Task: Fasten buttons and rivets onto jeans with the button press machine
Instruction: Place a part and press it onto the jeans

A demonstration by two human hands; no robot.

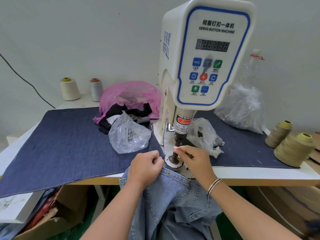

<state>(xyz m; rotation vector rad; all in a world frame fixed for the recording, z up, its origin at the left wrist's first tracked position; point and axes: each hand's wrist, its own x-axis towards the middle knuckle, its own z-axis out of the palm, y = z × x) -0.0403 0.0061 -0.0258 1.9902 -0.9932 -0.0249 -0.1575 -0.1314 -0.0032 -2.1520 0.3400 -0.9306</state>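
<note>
Head view. The button press machine (204,54) is standing at the rear centre of the counter (259,174), its control panel facing the camera and its plunger (180,134) pointing down toward the lower die (173,159) on the base plate.

The jeans (173,205) are hanging over the front edge of the counter, directly below the die, with one brass rivet (168,173) showing on the upper edge of the denim.

The left hand (145,168) is clenching a fold of the jeans at the upper edge, just left of the die. The right hand (192,160) is pinching its thumb and forefinger together just beside the plunger tip, above the die; whatever is between the fingertips is too small to identify.

A dark denim sheet (60,146) is covering the counter. A clear bag of metal parts (129,135) is lying left of the machine, a pink bag (131,96) behind it. Thread cones (292,149) are standing at the right edge.
</note>
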